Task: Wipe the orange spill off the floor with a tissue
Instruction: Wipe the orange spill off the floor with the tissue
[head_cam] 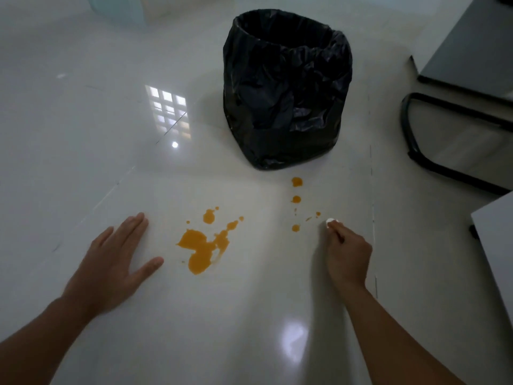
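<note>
An orange spill [202, 247] lies on the glossy white floor [249, 315], its biggest puddle between my two hands. Smaller orange drops [296, 199] trail off towards the bin, with one drop [295, 227] just left of my right hand. My left hand [111, 262] rests flat on the floor, fingers spread, left of the puddle and holding nothing. My right hand [347, 254] is closed around a small white wad of tissue [330, 220], which pokes out at the fingertips and touches the floor right of the drops.
A bin lined with a black bag [286, 87] stands just beyond the spill. A black chair base [433, 151] and grey furniture [472, 45] are at the right. Another grey panel edge [497, 245] sits at the right border.
</note>
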A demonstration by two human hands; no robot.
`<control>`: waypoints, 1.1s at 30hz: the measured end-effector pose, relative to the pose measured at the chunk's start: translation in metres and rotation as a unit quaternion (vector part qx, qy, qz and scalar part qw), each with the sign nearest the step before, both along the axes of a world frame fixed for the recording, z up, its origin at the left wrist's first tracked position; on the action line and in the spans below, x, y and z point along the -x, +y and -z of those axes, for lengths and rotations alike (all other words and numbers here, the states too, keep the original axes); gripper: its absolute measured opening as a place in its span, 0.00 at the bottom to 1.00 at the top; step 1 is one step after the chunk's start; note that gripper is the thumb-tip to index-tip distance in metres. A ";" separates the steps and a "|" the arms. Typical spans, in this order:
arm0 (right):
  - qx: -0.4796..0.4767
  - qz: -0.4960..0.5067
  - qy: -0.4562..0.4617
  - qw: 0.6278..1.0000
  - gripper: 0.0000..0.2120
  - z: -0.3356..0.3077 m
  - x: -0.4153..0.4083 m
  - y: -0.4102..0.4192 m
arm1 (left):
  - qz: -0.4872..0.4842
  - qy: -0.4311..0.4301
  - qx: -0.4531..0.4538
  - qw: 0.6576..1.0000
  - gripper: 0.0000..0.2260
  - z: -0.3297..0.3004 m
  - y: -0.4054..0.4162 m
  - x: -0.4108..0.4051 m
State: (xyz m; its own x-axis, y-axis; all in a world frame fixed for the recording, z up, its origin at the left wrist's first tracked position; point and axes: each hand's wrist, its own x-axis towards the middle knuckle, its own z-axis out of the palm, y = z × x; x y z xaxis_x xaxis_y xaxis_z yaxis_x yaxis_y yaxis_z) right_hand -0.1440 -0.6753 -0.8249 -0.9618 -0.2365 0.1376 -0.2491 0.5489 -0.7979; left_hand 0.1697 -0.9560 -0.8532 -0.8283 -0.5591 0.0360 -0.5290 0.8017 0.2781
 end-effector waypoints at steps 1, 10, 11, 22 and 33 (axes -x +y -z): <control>-0.006 0.008 -0.001 1.000 0.10 -0.002 0.018 -0.007 | -0.002 0.002 -0.001 1.000 0.43 0.004 -0.004 -0.001; -0.153 -0.083 0.001 0.985 0.15 0.006 0.101 -0.072 | 0.036 -0.079 0.019 0.996 0.52 0.010 -0.013 -0.001; -0.157 -0.087 0.007 0.984 0.15 0.008 0.104 -0.077 | 0.037 -0.078 0.020 0.996 0.52 0.010 -0.012 -0.001; -0.244 -0.288 -0.043 0.925 0.25 0.001 0.121 -0.099 | 0.037 -0.092 0.036 0.994 0.53 0.008 -0.009 0.001; -0.225 -0.421 0.076 0.876 0.24 -0.003 0.028 -0.050 | 0.034 -0.109 0.027 0.993 0.52 0.004 -0.007 0.001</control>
